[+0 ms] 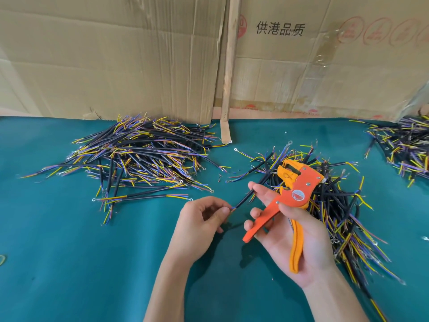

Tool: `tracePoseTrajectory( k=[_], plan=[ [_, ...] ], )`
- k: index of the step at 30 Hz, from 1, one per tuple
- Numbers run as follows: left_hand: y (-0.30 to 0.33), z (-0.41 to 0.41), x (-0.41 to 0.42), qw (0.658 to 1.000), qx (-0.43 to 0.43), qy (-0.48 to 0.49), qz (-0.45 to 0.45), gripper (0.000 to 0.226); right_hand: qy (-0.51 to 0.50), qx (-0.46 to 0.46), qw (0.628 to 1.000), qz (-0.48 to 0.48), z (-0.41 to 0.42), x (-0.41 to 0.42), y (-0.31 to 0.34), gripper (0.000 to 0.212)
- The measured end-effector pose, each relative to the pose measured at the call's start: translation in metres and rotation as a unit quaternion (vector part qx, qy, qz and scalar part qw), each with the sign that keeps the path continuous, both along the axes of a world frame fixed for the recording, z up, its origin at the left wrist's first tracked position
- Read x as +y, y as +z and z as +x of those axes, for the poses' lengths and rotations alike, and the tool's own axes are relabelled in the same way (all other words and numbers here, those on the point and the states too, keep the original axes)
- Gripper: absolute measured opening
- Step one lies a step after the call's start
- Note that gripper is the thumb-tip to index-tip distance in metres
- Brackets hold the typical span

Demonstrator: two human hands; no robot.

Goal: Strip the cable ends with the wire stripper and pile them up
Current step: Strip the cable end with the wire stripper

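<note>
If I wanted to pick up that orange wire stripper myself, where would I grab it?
Probably by the two long handles of the wire stripper, coming from below, as the right hand does now: they splay apart for the palm and fingers to squeeze, while the toothed head points up and away.

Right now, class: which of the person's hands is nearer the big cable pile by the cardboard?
Left. The left hand lies just below and right of that pile; the right hand, holding the wire stripper, is farther right.
</note>
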State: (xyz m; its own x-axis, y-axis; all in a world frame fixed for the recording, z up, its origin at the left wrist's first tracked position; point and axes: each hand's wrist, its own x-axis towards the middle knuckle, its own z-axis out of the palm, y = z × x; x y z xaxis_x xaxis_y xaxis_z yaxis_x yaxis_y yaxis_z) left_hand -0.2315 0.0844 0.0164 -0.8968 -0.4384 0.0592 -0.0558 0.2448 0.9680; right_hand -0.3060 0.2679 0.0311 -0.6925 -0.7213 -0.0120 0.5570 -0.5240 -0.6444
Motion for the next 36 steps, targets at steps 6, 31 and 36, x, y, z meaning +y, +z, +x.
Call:
tracePoseTrajectory(
  k=[6,31,36],
  plan=[
    [-0.001,-0.002,0.004,0.999,0.034,0.018,0.039,0.018,0.006,-0.003,1.000,-0.015,-0.001,0.001,0.001,0.074],
    [0.052,-0.004,-0.091,0.942,-0.046,0.239,-0.233,0.022,0.051,0.003,0.996,0.080,0.019,-0.029,-0.010,0.050],
    [0.062,-0.047,-0.145,0.881,-0.133,0.203,-0.406,0.033,0.049,-0.002,0.995,0.091,0.019,-0.031,-0.008,0.050]
  ],
)
